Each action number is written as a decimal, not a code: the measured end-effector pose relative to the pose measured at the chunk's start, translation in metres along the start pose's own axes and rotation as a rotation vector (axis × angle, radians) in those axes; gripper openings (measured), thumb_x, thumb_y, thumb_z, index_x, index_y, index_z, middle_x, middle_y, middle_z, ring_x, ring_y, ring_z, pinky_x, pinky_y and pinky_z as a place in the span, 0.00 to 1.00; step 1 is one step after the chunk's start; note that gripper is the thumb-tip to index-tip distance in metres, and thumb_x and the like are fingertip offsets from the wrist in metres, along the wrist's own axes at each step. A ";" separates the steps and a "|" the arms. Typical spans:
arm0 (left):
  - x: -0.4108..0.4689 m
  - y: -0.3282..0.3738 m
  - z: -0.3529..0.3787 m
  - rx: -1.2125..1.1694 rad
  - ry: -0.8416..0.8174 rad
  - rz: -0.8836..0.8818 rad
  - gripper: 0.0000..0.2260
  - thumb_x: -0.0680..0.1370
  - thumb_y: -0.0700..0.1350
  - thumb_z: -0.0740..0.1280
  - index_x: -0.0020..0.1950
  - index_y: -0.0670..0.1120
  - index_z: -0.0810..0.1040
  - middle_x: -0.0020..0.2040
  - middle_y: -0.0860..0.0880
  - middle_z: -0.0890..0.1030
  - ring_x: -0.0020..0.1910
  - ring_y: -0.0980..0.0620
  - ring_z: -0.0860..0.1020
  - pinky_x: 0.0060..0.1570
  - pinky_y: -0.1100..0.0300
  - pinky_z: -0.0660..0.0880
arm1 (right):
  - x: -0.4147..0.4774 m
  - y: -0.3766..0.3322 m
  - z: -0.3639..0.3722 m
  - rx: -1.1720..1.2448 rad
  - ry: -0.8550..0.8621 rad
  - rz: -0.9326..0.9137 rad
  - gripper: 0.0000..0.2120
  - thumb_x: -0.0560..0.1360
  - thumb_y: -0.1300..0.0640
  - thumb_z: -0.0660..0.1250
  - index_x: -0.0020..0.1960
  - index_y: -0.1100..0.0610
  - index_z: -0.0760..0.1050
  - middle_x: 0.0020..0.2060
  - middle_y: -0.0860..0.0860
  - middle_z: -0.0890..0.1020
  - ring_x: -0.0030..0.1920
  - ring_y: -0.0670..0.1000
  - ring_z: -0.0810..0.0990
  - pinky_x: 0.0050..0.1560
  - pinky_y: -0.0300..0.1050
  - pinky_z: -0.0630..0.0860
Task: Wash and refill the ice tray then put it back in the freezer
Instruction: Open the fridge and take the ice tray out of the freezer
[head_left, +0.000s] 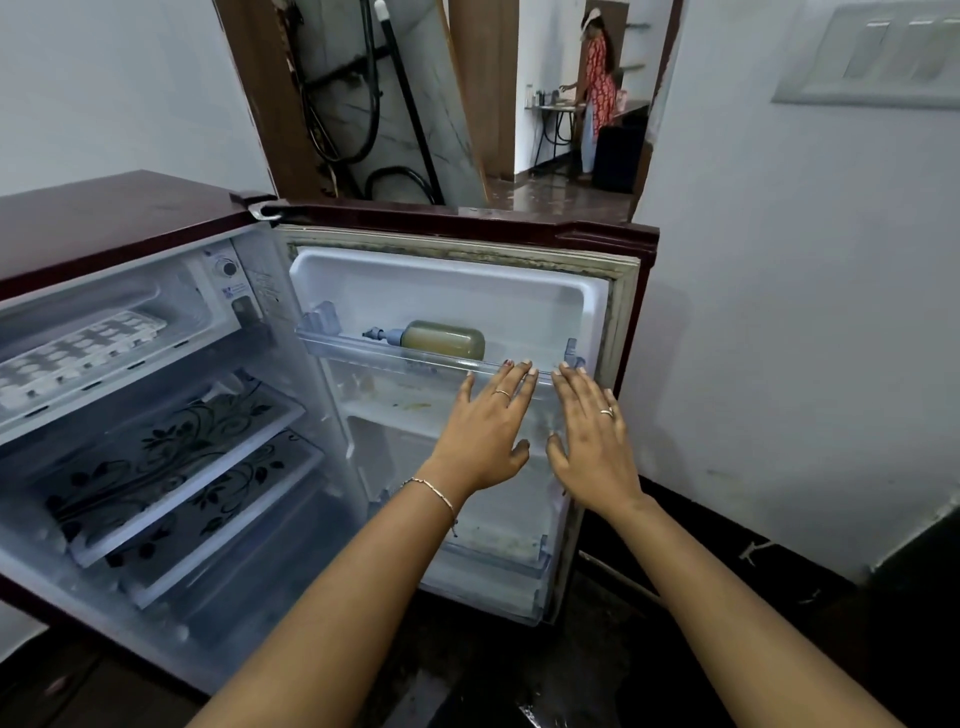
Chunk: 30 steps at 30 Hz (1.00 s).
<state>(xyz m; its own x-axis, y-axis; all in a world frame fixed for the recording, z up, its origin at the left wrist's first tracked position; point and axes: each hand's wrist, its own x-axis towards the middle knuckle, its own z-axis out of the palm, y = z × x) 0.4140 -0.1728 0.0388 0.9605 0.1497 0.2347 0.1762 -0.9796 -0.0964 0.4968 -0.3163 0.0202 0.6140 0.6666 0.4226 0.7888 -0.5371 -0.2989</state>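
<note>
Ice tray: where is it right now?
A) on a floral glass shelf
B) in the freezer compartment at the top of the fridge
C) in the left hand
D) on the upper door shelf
B: the ice tray lies in the freezer compartment, above the floral shelves, while the left hand and right hand are open at the door and hold nothing.

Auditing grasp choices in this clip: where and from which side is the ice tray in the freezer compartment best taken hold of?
Grip the ice tray by its near long rim, coming in level from the front of the freezer compartment. It lies flat under a low ceiling, so a top approach looks blocked.
</note>
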 end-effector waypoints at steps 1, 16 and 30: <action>0.002 0.001 0.000 -0.005 -0.012 -0.002 0.37 0.78 0.55 0.60 0.79 0.46 0.43 0.80 0.48 0.46 0.78 0.50 0.45 0.73 0.42 0.47 | 0.002 0.001 -0.001 0.008 -0.004 0.001 0.35 0.75 0.58 0.64 0.79 0.55 0.52 0.78 0.49 0.55 0.78 0.49 0.50 0.77 0.51 0.47; -0.071 -0.033 -0.022 -0.205 0.107 -0.335 0.35 0.79 0.50 0.62 0.79 0.44 0.46 0.80 0.48 0.47 0.78 0.49 0.46 0.75 0.47 0.51 | 0.009 -0.065 0.010 0.181 -0.068 -0.237 0.33 0.76 0.58 0.64 0.78 0.56 0.54 0.78 0.50 0.54 0.78 0.50 0.49 0.77 0.51 0.51; -0.227 -0.193 -0.028 -0.365 0.300 -0.913 0.35 0.79 0.49 0.64 0.79 0.43 0.49 0.79 0.47 0.50 0.78 0.50 0.48 0.76 0.56 0.50 | 0.071 -0.250 0.107 0.435 -0.375 -0.499 0.31 0.77 0.55 0.64 0.77 0.55 0.55 0.77 0.51 0.56 0.77 0.51 0.54 0.74 0.46 0.52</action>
<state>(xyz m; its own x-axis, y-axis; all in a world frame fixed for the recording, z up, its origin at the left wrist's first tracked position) 0.1557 -0.0212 0.0312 0.3911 0.8672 0.3081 0.6878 -0.4979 0.5282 0.3458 -0.0792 0.0330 0.0890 0.9496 0.3005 0.8676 0.0743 -0.4917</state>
